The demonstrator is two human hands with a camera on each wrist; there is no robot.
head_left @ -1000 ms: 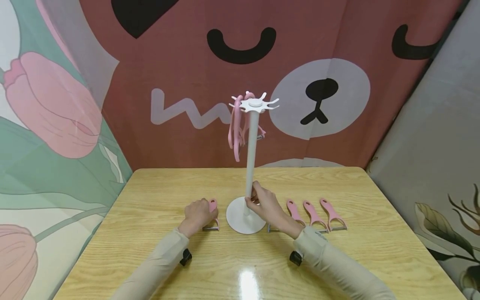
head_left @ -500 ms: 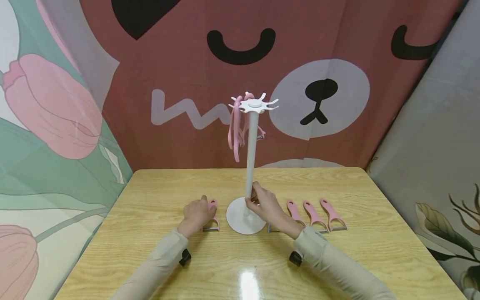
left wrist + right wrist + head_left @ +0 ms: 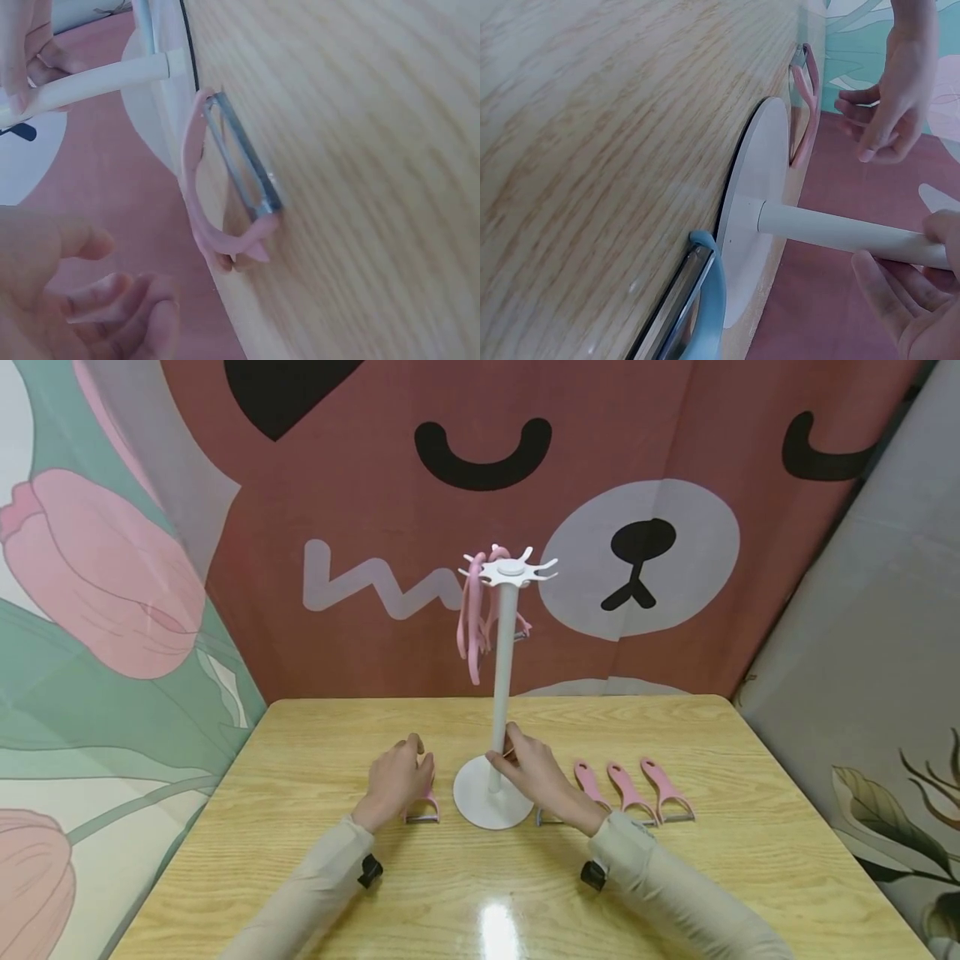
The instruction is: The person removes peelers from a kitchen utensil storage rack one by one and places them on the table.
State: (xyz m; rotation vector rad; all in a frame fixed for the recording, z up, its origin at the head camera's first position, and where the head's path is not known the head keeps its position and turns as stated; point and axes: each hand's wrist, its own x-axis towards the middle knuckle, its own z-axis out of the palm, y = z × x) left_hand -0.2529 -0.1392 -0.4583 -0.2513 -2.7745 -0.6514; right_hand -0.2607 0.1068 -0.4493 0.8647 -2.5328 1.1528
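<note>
Pink peelers (image 3: pixel 474 618) are hung on the left side of a white stand (image 3: pixel 504 677), their number obscured by overlap. The work appears partly done: bare arms are seen at the stand's right, a lone peeler (image 3: pixel 189 166) is laid left of its base, and a blue peeler (image 3: pixel 712 300) and three matching peelers (image 3: pixel 624 785) right of it. No container is seen. The stand's pole is pinched by the right hand (image 3: pixel 536 772); beside the lone peeler, nothing is held by the left hand (image 3: pixel 395 781), its fingers loosely bent.

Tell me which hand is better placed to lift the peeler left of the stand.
Probably the left hand: it hovers, empty, by that peeler, while the right hand grips the pole.
</note>
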